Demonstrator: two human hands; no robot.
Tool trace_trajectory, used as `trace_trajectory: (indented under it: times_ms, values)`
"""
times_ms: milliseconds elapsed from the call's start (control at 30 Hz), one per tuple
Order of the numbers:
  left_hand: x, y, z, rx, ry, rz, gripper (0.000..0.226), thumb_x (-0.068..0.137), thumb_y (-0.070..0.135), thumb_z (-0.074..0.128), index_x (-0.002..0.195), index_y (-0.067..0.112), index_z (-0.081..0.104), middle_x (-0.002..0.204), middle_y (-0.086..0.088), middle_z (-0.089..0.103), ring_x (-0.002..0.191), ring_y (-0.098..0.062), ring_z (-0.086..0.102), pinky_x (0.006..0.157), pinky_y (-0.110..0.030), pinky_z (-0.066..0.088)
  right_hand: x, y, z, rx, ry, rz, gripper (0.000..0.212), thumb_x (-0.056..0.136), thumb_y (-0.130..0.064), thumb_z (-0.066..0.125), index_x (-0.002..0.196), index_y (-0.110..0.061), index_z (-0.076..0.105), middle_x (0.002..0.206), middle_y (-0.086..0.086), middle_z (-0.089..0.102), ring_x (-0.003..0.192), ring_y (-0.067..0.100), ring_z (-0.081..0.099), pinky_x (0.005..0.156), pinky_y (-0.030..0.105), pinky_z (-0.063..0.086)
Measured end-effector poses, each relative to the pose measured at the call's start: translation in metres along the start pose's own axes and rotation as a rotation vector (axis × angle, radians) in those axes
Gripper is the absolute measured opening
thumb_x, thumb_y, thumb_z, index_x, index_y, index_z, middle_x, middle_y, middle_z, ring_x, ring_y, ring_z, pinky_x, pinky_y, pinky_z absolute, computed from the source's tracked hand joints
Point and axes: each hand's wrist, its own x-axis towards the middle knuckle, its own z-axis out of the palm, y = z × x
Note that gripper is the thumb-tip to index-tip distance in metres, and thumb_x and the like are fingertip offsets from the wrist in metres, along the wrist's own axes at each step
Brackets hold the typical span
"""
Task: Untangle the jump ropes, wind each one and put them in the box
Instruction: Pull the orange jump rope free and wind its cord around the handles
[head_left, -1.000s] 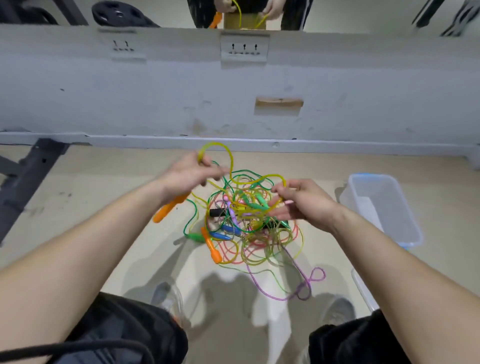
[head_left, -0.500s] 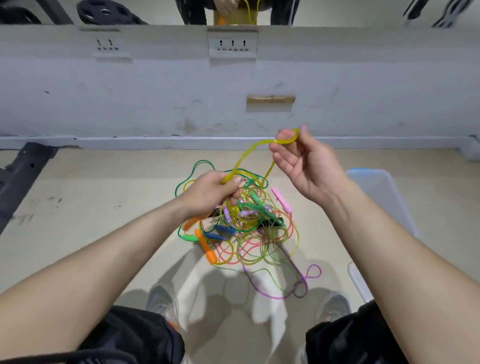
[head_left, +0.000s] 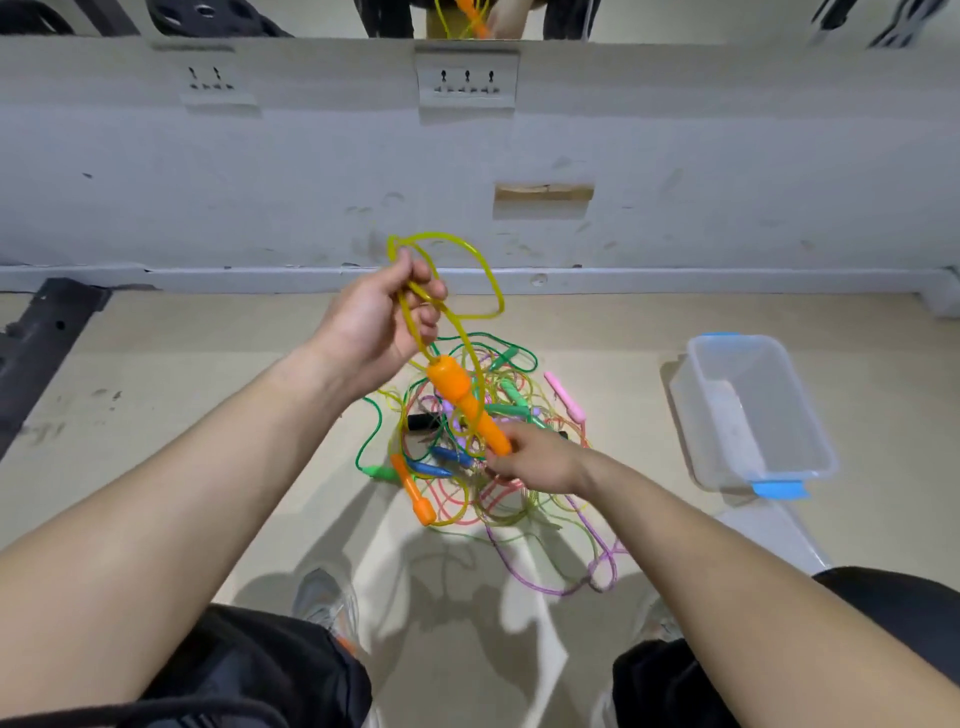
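The left hand (head_left: 379, 322) is raised above the tangle (head_left: 478, 467), its fingers curled round loops of yellow cord (head_left: 496, 293). The right hand (head_left: 537, 462) sits low, right over the tangle, and its fingertips pinch the narrow lower end of an orange handle (head_left: 457, 400). That handle hangs in the air above the tangle, between the two hands. Its long axis is slanted: the thick end points up and away toward the left hand, and the thin end points down toward the right hand. The yellow cord leaves the thick end, crosses the left palm and arcs out in a wide loop above the far edge of the tangle.

Other cords in green, pink and purple cross beneath the handle, so whether the yellow cord is free of them cannot be told. A second orange handle (head_left: 413, 491) lies at the tangle's near left edge, with a green handle (head_left: 382, 473) touching it. A pink handle (head_left: 566, 397) rests on the right side. The clear box (head_left: 737, 343) stands on the floor, well apart to the right of the tangle.
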Motion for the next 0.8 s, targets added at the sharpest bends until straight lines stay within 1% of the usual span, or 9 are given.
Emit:
trace_trajectory:
  times_ms: [200,300,367,433,467,533,600,667,800]
  values:
    - [0.005,0.006,-0.026,0.209,0.291,0.083,0.033,0.109,0.031,0.035,0.084,0.018,0.051,0.060,0.003,0.062,0.044,-0.007,0.051,0.043,-0.015,0.041,-0.006,0.003,-0.025,0.247,0.185,0.132,0.009,0.099,-0.015,0.052,0.101,-0.015,0.060,0.081,0.012,0.070,0.063,0.025,0.064,0.053,0.025,0.043]
    - [0.002,0.009,-0.021,0.168,0.265,-0.029,0.030,0.108,0.029,0.037,0.085,0.018,0.052,0.052,0.006,0.055,0.039,-0.006,0.043,0.038,-0.014,0.032,-0.006,-0.006,-0.024,0.104,0.230,0.074,0.050,0.093,-0.013,0.059,0.140,-0.025,0.049,0.130,0.012,0.060,0.099,0.024,0.057,0.073,0.023,0.043]
    - [-0.006,0.010,-0.011,0.180,0.167,-0.119,0.028,0.107,0.029,0.040,0.086,0.018,0.053,0.052,0.007,0.051,0.038,-0.004,0.038,0.037,-0.013,0.028,-0.004,-0.017,-0.020,0.035,0.194,-0.037,0.077,0.088,-0.008,0.062,0.154,-0.031,0.031,0.157,0.004,0.034,0.127,0.015,0.047,0.087,0.001,0.031]
    - [-0.013,0.009,-0.001,0.201,0.066,-0.186,0.025,0.106,0.029,0.042,0.088,0.017,0.055,0.052,0.008,0.047,0.037,-0.003,0.035,0.036,-0.012,0.025,-0.003,-0.032,-0.014,-0.031,0.111,-0.116,0.089,0.086,-0.011,0.066,0.158,-0.035,0.021,0.163,-0.003,0.018,0.149,0.012,0.022,0.098,-0.006,0.006]
    - [-0.016,0.008,0.001,0.207,0.034,-0.205,0.024,0.106,0.028,0.042,0.088,0.017,0.055,0.051,0.008,0.046,0.036,-0.002,0.034,0.036,-0.012,0.024,-0.001,-0.038,-0.012,-0.028,0.055,-0.136,0.088,0.085,-0.015,0.068,0.158,-0.034,0.023,0.162,-0.003,0.020,0.150,0.012,0.019,0.109,0.004,0.008]
    - [-0.017,0.007,0.002,0.202,0.007,-0.215,0.024,0.106,0.027,0.040,0.090,0.017,0.056,0.051,0.009,0.046,0.037,-0.002,0.035,0.036,-0.012,0.024,0.001,-0.044,-0.008,0.038,-0.064,-0.138,0.063,0.089,-0.021,0.068,0.148,-0.020,0.046,0.149,0.002,0.046,0.138,0.016,0.041,0.113,0.023,0.031]
    - [-0.014,0.010,-0.006,0.147,0.034,-0.211,0.026,0.106,0.028,0.038,0.089,0.018,0.055,0.051,0.009,0.047,0.037,-0.002,0.036,0.036,-0.011,0.025,-0.006,-0.045,-0.005,0.103,-0.165,-0.121,0.031,0.097,-0.011,0.059,0.126,-0.002,0.062,0.118,0.011,0.064,0.104,0.019,0.061,0.087,0.018,0.049]
    - [-0.012,0.015,-0.014,0.061,0.066,-0.223,0.028,0.106,0.029,0.037,0.087,0.019,0.054,0.050,0.010,0.045,0.037,0.000,0.036,0.035,-0.010,0.024,-0.010,-0.042,-0.002,0.137,-0.195,-0.079,0.021,0.096,0.001,0.053,0.114,-0.003,0.064,0.098,0.006,0.060,0.076,0.005,0.056,0.059,0.009,0.042]
    - [-0.009,0.020,-0.024,0.091,0.121,-0.127,0.028,0.107,0.029,0.038,0.088,0.018,0.055,0.056,0.008,0.050,0.039,-0.003,0.042,0.037,-0.012,0.029,-0.012,-0.036,-0.004,0.177,-0.195,-0.049,0.017,0.096,0.000,0.048,0.104,-0.007,0.061,0.098,0.010,0.067,0.081,0.012,0.062,0.062,0.020,0.044]
